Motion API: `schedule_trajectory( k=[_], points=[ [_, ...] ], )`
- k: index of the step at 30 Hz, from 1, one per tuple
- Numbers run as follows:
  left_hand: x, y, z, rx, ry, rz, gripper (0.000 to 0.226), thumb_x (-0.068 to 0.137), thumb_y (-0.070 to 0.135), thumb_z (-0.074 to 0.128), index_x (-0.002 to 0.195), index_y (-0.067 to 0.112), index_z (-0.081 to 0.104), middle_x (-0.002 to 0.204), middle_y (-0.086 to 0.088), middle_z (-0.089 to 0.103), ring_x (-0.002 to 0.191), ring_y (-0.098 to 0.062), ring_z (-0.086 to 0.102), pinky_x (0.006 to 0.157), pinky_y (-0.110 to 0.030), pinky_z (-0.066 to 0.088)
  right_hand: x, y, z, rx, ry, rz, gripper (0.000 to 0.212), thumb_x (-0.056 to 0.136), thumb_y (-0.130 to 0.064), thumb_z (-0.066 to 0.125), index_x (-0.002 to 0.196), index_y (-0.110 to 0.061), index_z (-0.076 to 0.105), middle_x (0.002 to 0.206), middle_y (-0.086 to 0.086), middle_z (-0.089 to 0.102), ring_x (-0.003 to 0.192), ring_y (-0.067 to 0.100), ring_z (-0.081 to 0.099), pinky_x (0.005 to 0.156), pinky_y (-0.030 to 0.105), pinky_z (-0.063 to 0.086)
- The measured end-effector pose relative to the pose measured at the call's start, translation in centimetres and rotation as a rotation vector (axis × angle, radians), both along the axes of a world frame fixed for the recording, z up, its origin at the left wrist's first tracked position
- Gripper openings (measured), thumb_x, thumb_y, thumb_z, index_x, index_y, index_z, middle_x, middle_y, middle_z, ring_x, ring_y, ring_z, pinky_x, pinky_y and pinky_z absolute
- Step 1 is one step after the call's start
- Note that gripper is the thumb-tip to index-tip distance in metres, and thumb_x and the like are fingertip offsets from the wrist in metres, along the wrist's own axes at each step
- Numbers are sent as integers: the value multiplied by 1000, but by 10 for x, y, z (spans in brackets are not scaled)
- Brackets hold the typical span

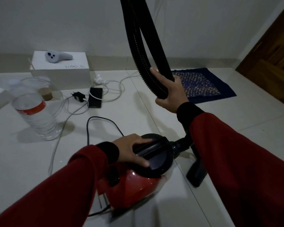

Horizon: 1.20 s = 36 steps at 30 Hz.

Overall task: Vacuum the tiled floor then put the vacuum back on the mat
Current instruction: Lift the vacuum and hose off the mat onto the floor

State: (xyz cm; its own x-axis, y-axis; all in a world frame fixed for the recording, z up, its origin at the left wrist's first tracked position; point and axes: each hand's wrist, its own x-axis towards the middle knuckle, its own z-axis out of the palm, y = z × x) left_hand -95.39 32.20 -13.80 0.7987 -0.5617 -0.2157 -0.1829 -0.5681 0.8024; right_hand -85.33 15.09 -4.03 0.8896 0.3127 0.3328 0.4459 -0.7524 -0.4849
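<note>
The left hand (132, 149) grips the black handle (152, 147) on top of the red vacuum (134, 185), fingers curled over it and the thumb along the near side. The vacuum sits low on the tiled floor (154, 108), not on the mat (202, 83); whether it rests on the tiles or is just lifted cannot be told. The right hand (170, 94) is wrapped around both the ribbed hose (138, 51) and the smooth black tube (156, 46) where they run side by side, index finger stretched up along the hose. Both rise out of the top of the view. A black nozzle (196, 171) stands on the floor just right of the vacuum, partly behind the right sleeve (236, 153). The vacuum's black cord (95, 119) loops on the tiles behind the left hand.

The mat, dark blue with a speckled centre, lies flat by the wall beyond the right hand, near a wooden door (275, 51).

To the left a clear water bottle (35, 115) stands on the floor, with a plastic cup (41, 88) holding brown liquid behind it. Farther back is a white box (61, 68) with a grey controller (57, 56) on top. In front of the box a phone (95, 97), a black charger (79, 96) and white cables (115, 90) lie tangled on the tiles.
</note>
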Motion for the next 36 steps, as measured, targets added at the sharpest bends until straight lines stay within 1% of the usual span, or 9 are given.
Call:
schedule_trajectory(
  k=[4, 8, 11, 17, 25, 30, 32, 34, 36],
  points=[
    [0, 29, -5, 308, -77, -165, 116, 49, 37, 90, 146, 38, 25, 153, 13, 17, 138, -9, 19, 108, -21, 17, 1, 2, -2, -7, -10, -9, 100, 69, -7, 66, 132, -67, 20, 122, 11, 34, 102, 24, 38, 101, 44, 44],
    [-1, 37, -9, 495, -199, -328, 128, 54, 20, 89, 149, 33, 6, 159, 10, -5, 144, -10, 5, 110, -21, 11, 1, 3, -3, -22, -12, -25, 99, 68, -8, 65, 132, -67, 19, 121, 12, 34, 105, 26, 39, 102, 47, 43],
    [1, 41, -14, 497, -230, -351, 129, 54, 18, 89, 149, 32, 3, 159, 9, -7, 144, -10, 4, 112, -23, 12, 1, 6, -4, -36, -8, -32, 100, 68, -9, 65, 130, -70, 17, 118, 10, 33, 108, 33, 39, 102, 51, 41],
    [5, 47, -21, 484, -280, -387, 128, 57, 26, 87, 149, 34, -1, 159, 10, -9, 145, -12, 3, 115, -29, 12, 0, 11, -9, -42, -24, -29, 99, 68, -7, 66, 132, -67, 19, 112, 5, 31, 104, 29, 41, 100, 47, 44],
    [-10, 49, -27, 541, -353, -352, 122, 66, 24, 82, 148, 36, -7, 158, 13, -13, 146, -14, 6, 116, -34, 23, -1, 14, -14, -55, -62, 28, 96, 67, -8, 64, 136, -58, 21, 116, 6, 33, 115, 33, 35, 100, 50, 43],
    [-4, 50, -12, 600, -294, -360, 117, 62, 35, 84, 148, 38, 4, 160, 11, 2, 145, -14, 14, 117, -36, 20, -3, 14, -15, -66, -85, 1, 97, 67, -8, 66, 136, -59, 21, 118, 10, 36, 116, 36, 37, 98, 52, 45],
    [3, 56, 6, 563, -303, -269, 107, 65, 42, 80, 148, 36, 13, 158, 8, 18, 142, -15, 23, 115, -34, 21, -6, 15, -16, -72, -135, 47, 96, 65, -7, 66, 139, -53, 26, 109, -9, 36, 112, 38, 39, 95, 56, 45],
    [15, 62, 41, 557, -549, -162, 89, 74, 47, 71, 147, 30, 24, 150, -2, 38, 134, -20, 38, 109, -37, 31, -9, 14, -18, -74, -222, 107, 93, 63, -3, 67, 141, -41, 36, 100, -28, 31, 105, 42, 42, 90, 61, 45],
    [35, 64, 87, 481, -927, -63, 75, 75, 38, 74, 140, 18, 42, 131, -16, 55, 119, -32, 53, 94, -45, 42, -10, 12, -20, -76, -266, 123, 91, 61, -1, 69, 141, -35, 41, 98, -33, 27, 103, 45, 43, 87, 64, 45]
  ],
)
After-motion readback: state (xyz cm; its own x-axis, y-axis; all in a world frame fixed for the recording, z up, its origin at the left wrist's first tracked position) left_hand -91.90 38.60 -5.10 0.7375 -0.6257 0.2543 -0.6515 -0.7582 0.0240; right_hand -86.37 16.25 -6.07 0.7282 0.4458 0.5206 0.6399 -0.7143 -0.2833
